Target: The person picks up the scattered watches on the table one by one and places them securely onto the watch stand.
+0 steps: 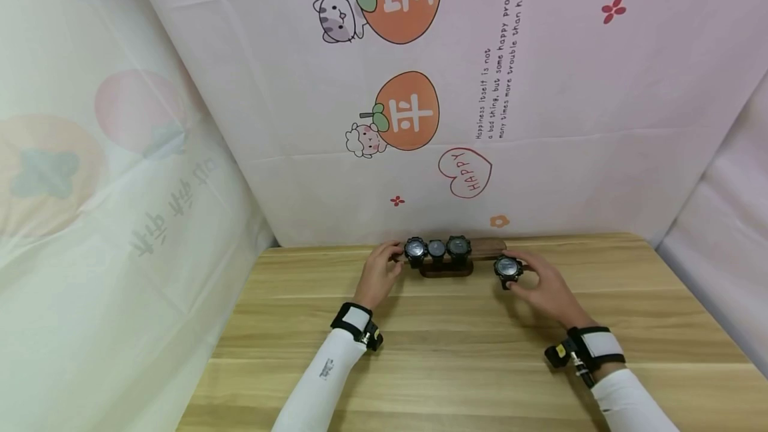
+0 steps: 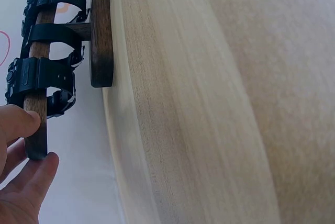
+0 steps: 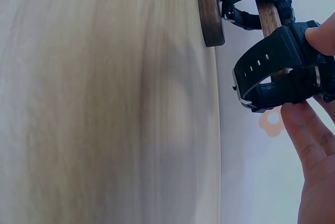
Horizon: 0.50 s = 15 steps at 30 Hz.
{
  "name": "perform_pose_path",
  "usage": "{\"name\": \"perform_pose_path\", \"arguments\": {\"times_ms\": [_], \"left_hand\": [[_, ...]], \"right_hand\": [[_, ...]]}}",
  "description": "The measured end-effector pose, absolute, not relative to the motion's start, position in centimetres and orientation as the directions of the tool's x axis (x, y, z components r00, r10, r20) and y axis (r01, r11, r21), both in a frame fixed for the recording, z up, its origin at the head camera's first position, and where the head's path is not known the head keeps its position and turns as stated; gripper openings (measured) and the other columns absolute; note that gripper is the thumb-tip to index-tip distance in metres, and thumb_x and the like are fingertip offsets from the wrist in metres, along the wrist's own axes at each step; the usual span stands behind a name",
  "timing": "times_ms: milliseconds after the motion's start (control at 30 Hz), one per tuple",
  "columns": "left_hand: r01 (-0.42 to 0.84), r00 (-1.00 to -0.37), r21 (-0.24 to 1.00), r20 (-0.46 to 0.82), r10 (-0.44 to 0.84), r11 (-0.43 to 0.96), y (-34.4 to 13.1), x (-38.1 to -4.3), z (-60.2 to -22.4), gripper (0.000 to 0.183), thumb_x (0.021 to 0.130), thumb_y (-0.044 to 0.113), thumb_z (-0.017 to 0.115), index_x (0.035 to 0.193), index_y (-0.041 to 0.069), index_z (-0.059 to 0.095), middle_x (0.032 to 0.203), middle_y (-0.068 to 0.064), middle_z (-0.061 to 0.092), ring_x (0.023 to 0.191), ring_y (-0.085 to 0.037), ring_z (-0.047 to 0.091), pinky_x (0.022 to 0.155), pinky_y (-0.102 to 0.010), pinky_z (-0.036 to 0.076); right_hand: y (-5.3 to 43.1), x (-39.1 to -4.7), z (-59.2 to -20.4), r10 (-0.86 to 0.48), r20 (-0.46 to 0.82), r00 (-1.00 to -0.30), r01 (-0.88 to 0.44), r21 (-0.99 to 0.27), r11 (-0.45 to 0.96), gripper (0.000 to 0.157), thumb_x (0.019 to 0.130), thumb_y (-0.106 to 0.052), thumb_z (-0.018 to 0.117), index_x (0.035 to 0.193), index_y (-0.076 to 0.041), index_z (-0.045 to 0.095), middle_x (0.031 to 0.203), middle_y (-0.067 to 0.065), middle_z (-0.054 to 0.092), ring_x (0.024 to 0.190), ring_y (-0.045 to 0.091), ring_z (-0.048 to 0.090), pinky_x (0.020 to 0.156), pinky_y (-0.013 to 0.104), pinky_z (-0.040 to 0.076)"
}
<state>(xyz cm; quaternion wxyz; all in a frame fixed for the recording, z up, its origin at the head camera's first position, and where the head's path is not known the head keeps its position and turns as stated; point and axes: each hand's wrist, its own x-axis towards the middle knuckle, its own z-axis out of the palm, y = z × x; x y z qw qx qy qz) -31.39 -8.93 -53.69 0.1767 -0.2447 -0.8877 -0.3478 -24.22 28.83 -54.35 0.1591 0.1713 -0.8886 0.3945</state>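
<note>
A dark wooden watch stand, a T-shaped bar on a flat base, stands at the table's back edge. Three black wristwatches are strapped around its bar: a left one, a smaller middle one and a right one. With thumb and fingers my left hand grips the bar's left end. My right hand pinches another black wristwatch by its case at the bar's right end. Its strap is buckled into a loop. Brown wood shows through the loop; whether the bar passes inside it I cannot tell.
Under the stand is a wood-grain table. A white printed cloth hangs right behind the table's back edge, and another cloth hangs along the left side.
</note>
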Motion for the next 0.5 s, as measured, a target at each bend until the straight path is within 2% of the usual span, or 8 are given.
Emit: {"name": "perform_pose_path", "arguments": {"times_ms": [167,400,500], "left_hand": [[0.553,-0.822,0.537,0.480,0.308,0.637,-8.91,-31.44,-53.68,0.029,0.097,0.000,0.074,0.126,0.000,0.071,0.148,-0.018,0.063,0.133,-0.031,0.064,0.107,-0.034,0.059],[0.557,-0.818,0.537,0.485,0.309,0.634,-8.99,-31.39,-53.63,0.029,0.097,0.000,0.075,0.126,0.001,0.071,0.148,-0.015,0.063,0.134,-0.031,0.064,0.107,-0.034,0.059],[0.563,-0.815,0.536,0.488,0.313,0.629,-9.01,-31.42,-53.64,0.029,0.097,0.000,0.075,0.126,0.000,0.071,0.147,-0.017,0.063,0.134,-0.032,0.064,0.107,-0.035,0.059]], "right_hand": [[29.09,-24.25,-54.20,-0.159,0.417,-0.895,-0.415,-0.649,0.638,0.071,0.086,0.000,0.083,0.151,-0.007,0.057,0.150,0.025,0.058,0.131,0.046,0.057,0.103,0.073,0.048],[29.40,-24.35,-53.92,-0.138,0.395,-0.908,-0.385,-0.661,0.645,0.072,0.086,-0.002,0.083,0.152,-0.005,0.055,0.153,0.027,0.055,0.133,0.049,0.054,0.104,0.076,0.045],[29.42,-24.50,-53.91,-0.146,0.417,-0.897,-0.406,-0.649,0.644,0.073,0.085,0.001,0.083,0.152,-0.004,0.055,0.152,0.026,0.056,0.132,0.046,0.055,0.104,0.072,0.048]]}}
